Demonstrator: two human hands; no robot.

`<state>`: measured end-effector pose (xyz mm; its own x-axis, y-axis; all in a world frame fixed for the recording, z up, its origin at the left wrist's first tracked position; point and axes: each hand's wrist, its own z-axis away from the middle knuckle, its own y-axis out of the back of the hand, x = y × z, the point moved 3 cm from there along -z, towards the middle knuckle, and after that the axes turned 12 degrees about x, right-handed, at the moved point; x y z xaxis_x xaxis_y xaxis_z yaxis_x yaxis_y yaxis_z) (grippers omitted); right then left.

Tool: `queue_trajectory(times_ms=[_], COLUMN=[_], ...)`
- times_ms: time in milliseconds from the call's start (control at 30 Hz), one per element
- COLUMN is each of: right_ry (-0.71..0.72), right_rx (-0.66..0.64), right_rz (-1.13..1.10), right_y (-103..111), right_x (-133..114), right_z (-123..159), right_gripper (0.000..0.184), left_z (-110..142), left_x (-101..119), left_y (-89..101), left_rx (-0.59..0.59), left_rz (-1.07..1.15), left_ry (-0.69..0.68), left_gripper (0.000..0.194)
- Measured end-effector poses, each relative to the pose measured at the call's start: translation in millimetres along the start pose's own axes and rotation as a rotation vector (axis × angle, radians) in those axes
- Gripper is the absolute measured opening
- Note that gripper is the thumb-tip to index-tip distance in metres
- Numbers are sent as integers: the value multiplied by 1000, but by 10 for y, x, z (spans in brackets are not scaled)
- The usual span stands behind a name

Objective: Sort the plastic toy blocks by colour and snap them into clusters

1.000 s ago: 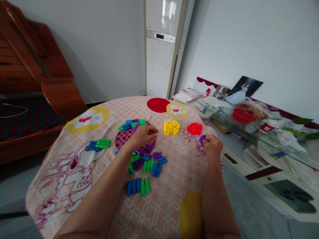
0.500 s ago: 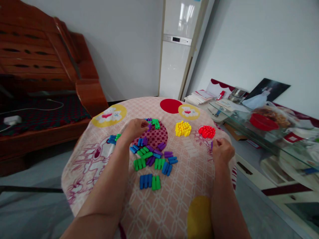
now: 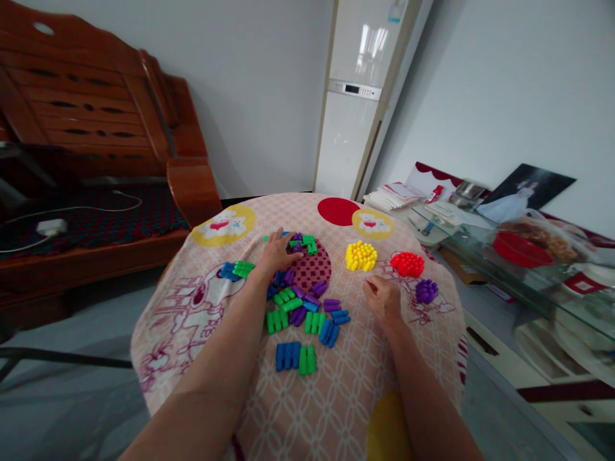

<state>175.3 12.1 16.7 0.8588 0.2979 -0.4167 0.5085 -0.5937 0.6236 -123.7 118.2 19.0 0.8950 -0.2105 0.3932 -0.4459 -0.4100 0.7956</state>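
Observation:
My left hand (image 3: 277, 254) is over the far-left part of the table with fingers spread, touching or just above a cluster of blue, purple and green pegs. Green pegs (image 3: 310, 242) show just right of its fingertips; some of the cluster is hidden beneath it. My right hand (image 3: 383, 298) hovers over the table's middle right, fingers curled together, with nothing visible in them. Close by are a pile of yellow pegs (image 3: 361, 256), a pile of red pegs (image 3: 408, 264) and a bunch of purple pegs (image 3: 426, 291). Mixed small groups, including green pegs (image 3: 277, 321), lie between my forearms.
A patterned cloth (image 3: 331, 410) covers the round table. Left of it stands a wooden bench (image 3: 192, 186) with a white charger (image 3: 51, 227). On the right is a glass-topped cabinet (image 3: 480, 262) carrying a red bowl (image 3: 521, 250). A white air conditioner (image 3: 353, 128) stands behind.
My right hand has moved left, away from the purple bunch, which now shows fully without a purple peg in my fingers. My left hand has spread its fingers over the far cluster.

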Motion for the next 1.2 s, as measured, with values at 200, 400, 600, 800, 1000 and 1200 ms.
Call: queue_trajectory(times_ms=[200,400,600,800,1000,1200], right_ry=[-26,-47,-87,-169,-364,-543], right_rx=[-12,16,16,-55,-191,-130], right_rz=[22,10,-15,-309,-646,-687], right_y=[17,16,27,15,-91,-33], right_x=[68,108,139,-55,-216,-83], right_z=[-10,1,-7,-4,45,-9], right_gripper=[28,30,30,34,31,28], left_z=[6,52,120,232,326,343], left_x=[28,269,648,963,1212,1249], left_y=[-17,316,500,366,106,60], left_rx=[-30,-300,-513,-609,-518,-467], left_rz=[79,321,457,601,480,497], left_ry=[-54,-48,-241,-256,-388,-352], left_gripper=[30,34,29,17,14,25])
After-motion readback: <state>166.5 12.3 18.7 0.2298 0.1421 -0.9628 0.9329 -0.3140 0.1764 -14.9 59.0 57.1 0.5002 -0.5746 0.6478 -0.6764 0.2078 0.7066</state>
